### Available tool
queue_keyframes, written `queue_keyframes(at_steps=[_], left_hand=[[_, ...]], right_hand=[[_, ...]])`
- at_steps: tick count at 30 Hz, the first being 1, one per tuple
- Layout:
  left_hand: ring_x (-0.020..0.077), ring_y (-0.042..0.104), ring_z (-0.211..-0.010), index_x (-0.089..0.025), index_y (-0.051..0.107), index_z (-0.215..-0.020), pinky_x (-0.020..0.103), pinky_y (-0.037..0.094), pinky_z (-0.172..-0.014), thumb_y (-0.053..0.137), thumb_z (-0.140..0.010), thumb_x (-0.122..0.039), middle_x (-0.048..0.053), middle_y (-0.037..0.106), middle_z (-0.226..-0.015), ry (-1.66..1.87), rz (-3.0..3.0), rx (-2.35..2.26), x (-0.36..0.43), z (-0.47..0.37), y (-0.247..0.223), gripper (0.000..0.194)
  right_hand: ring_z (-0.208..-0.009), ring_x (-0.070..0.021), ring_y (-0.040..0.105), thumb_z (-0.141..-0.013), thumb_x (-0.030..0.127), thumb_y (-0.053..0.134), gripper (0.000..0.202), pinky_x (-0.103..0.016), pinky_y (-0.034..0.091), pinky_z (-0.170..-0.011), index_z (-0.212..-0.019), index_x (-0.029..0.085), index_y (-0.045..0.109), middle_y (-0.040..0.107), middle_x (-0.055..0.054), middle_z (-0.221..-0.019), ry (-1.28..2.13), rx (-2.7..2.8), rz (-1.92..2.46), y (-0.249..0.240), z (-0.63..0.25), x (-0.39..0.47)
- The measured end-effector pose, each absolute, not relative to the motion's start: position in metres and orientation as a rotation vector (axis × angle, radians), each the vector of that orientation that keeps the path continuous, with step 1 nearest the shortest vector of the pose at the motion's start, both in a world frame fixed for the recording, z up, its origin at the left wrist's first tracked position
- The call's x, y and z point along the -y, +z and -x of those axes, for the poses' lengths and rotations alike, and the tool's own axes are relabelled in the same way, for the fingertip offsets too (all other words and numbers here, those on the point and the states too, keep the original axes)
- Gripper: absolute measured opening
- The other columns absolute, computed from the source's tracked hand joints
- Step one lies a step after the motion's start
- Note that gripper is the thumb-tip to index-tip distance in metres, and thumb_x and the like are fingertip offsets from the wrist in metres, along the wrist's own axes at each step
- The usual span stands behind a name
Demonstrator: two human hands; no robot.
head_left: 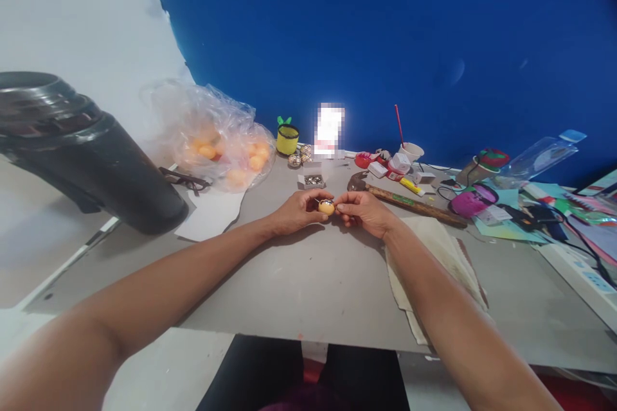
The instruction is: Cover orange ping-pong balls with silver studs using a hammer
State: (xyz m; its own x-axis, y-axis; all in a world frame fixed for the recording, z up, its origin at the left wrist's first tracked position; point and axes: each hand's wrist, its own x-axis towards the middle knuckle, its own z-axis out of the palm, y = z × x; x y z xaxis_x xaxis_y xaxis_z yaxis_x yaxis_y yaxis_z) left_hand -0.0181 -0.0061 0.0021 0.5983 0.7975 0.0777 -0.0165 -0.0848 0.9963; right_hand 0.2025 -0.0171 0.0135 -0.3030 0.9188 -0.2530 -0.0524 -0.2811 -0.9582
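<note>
A small orange ball [326, 209] with shiny metallic pieces on its top is between my two hands over the middle of the table. My left hand [303, 210] grips it from the left with thumb and fingers. On the ball's right side, my right hand [360, 210] has its thumb and forefinger pinched close to the surface; anything between those fingertips is too small to make out. Just behind the hands lies a small open box [313, 181] of shiny metallic bits. Several silvery studded balls [294, 160] rest farther back.
A hammer [409, 203] and a folded cloth [434, 250] lie right. Clear bags of orange balls [207, 148], glasses [186, 180] and a large dark flask [116, 167] occupy the left. A blurred bright screen [329, 130] stands behind; a power strip [578, 279] sits far right.
</note>
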Motion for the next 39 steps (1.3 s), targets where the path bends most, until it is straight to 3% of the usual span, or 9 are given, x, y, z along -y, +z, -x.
queue_keyframes(at_steps=[8, 15, 39], left_hand=[[0.0162, 0.065, -0.086, -0.013, 0.066, -0.115, 0.030, 0.055, -0.075, 0.081, -0.078, -0.033, 0.007, 0.069, -0.099, 0.754, -1.516, -0.703, 0.0085, 0.0172, 0.0048, 0.045], [0.0158, 0.066, -0.085, -0.013, 0.066, -0.113, 0.030, 0.056, -0.075, 0.079, -0.081, -0.037, 0.008, 0.069, -0.099, 0.759, -1.526, -0.690, 0.0092, 0.0177, 0.0060, 0.042], [0.0186, 0.067, -0.087, -0.013, 0.066, -0.112, 0.031, 0.056, -0.075, 0.077, -0.081, -0.034, 0.008, 0.072, -0.098, 0.799, -1.567, -0.719, 0.0084, 0.0144, -0.0009, 0.039]], right_hand=[[-0.054, -0.0079, 0.053, -0.057, 0.038, 0.096, 0.039, -0.021, 0.047, -0.051, -0.080, 0.016, 0.074, 0.068, -0.002, -0.072, 1.694, 1.235, 1.139, 0.0160, -0.2023, 0.0188], [-0.054, -0.0086, 0.052, -0.059, 0.041, 0.094, 0.038, -0.022, 0.046, -0.052, -0.079, 0.016, 0.074, 0.063, 0.000, -0.064, 1.650, 1.301, 1.174, 0.0147, -0.2022, 0.0183], [-0.052, -0.0065, 0.051, -0.055, 0.040, 0.095, 0.039, -0.020, 0.044, -0.050, -0.078, 0.014, 0.075, 0.066, 0.000, -0.067, 1.639, 1.293, 1.215, 0.0144, -0.2025, 0.0172]])
